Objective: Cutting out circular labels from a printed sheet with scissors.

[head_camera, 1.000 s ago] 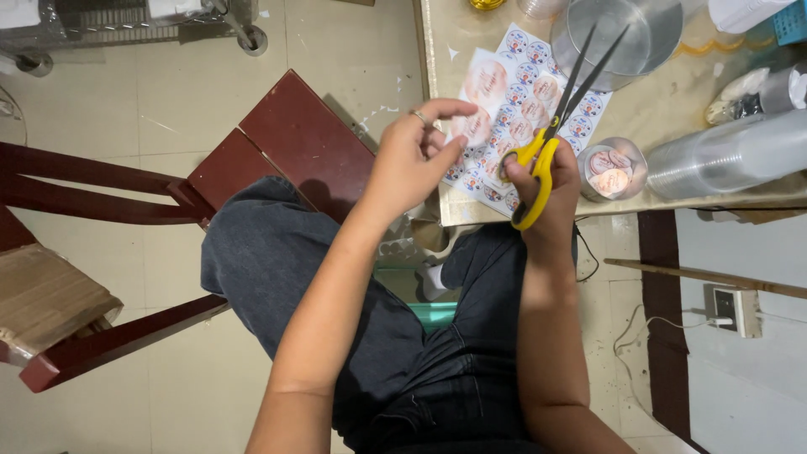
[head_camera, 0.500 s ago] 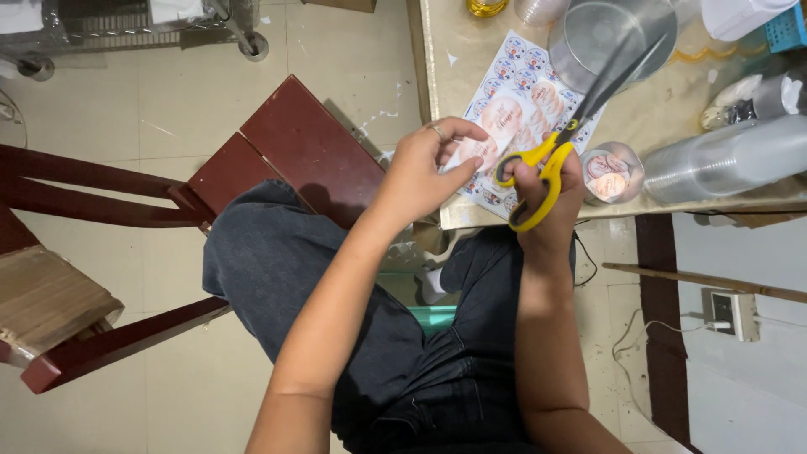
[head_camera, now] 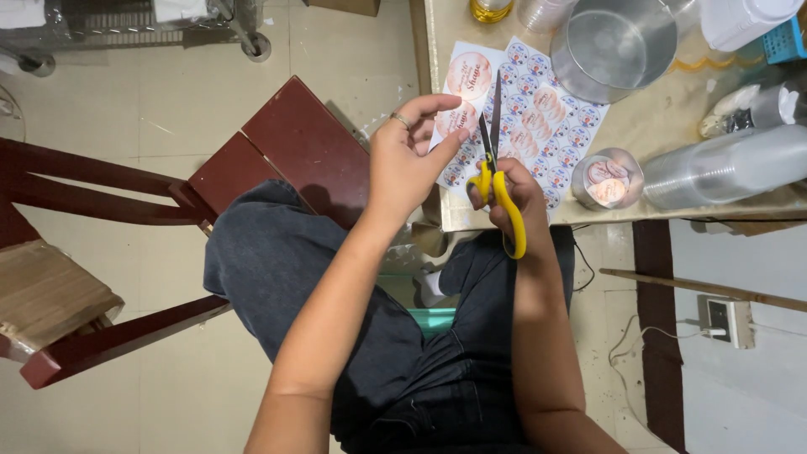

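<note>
Sheet: a white sticker sheet (head_camera: pixel 538 118) printed with rows of round labels, mostly small blue-rimmed ones, with a few larger pinkish circles near its left end; it lies flat on the table (head_camera: pixel 656 134), its near edge close to the table's front edge, its left part under the left hand.
Left hand: the left hand (head_camera: pixel 408 155) is curled loosely, thumb and fingertips pinched on the sheet's left edge; a ring shows on one finger.
Right hand: the right hand (head_camera: pixel 513 197) is closed through the yellow handles of the scissors (head_camera: pixel 492 155), gripping them firmly.
Scissors: dark blades point away from the person, slightly parted, lying over the sheet just right of the left fingertips.
Pot: a round metal pot (head_camera: pixel 614 46) stands beyond the sheet, overlapping its far right corner; its inside looks bare and shiny.
Small tin: a small round container (head_camera: pixel 607 178) sits just right of the sheet near the table's front edge; it holds cut round pinkish stickers.
Cups: a stack of clear plastic cups (head_camera: pixel 727 164) lies on its side to the right of the small tin.
Chair: a dark red wooden chair (head_camera: pixel 286 147) stands left of the table, beside the person's knee.
</note>
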